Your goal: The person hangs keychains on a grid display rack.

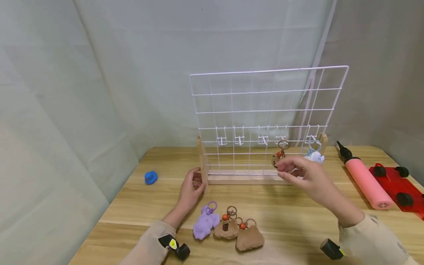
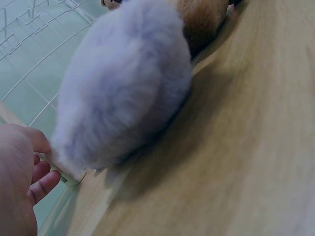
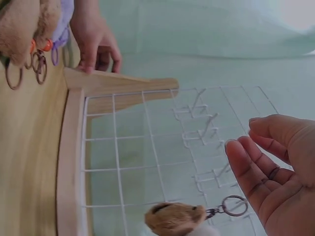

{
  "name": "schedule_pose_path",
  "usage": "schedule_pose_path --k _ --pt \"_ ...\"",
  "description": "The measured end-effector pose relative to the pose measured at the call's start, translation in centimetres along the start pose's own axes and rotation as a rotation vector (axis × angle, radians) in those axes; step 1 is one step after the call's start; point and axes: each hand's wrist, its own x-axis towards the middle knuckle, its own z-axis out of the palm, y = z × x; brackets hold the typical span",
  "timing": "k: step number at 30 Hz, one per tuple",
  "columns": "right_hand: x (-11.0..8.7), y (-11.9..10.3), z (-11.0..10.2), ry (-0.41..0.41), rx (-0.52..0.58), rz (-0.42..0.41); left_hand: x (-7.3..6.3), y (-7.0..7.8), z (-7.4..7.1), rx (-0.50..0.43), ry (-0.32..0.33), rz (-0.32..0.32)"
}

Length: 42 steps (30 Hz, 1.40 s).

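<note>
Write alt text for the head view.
A person's right hand is beside a brown plush keychain hanging on a white wire rack, while the left hand touches the rack's wooden side. A purple keychain and two brown ones lie in front on the wooden table.

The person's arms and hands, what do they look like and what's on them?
The left hand and right hand are bare, with no gloves. The left sleeve and right sleeve are pale cream. Near the left cuff is a black gadget with a yellow patch; another black gadget by the right cuff shows some yellow too.
</note>
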Motion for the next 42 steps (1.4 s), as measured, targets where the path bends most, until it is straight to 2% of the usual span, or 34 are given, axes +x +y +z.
schedule_pose_path --k 5,12,17,23,32,38,42 --pt "-0.7 0.5 1.2 -0.031 0.028 0.003 0.0 0.4 0.1 0.015 0.001 -0.028" --pt "-1.8 0.9 3.0 -0.124 0.085 0.054 -0.7 3.2 -0.4 -0.005 0.006 -0.012" --pt "-2.4 1.3 4.4 -0.168 0.129 0.062 -0.8 4.1 -0.7 -0.027 -0.009 -0.015" --pt "-3.1 1.8 5.8 -0.248 0.154 0.084 -0.7 4.6 -0.8 -0.014 -0.014 -0.031" --pt "-3.8 2.4 7.0 -0.275 0.132 0.090 -0.8 4.8 -0.8 -0.021 -0.014 -0.005" --pt "-4.0 2.9 8.0 -0.317 0.146 0.070 -0.7 4.7 -0.9 -0.008 -0.011 -0.002" --pt "-4.2 3.1 8.7 -0.354 0.140 0.093 -0.7 4.6 -0.9 -0.008 -0.012 -0.007"
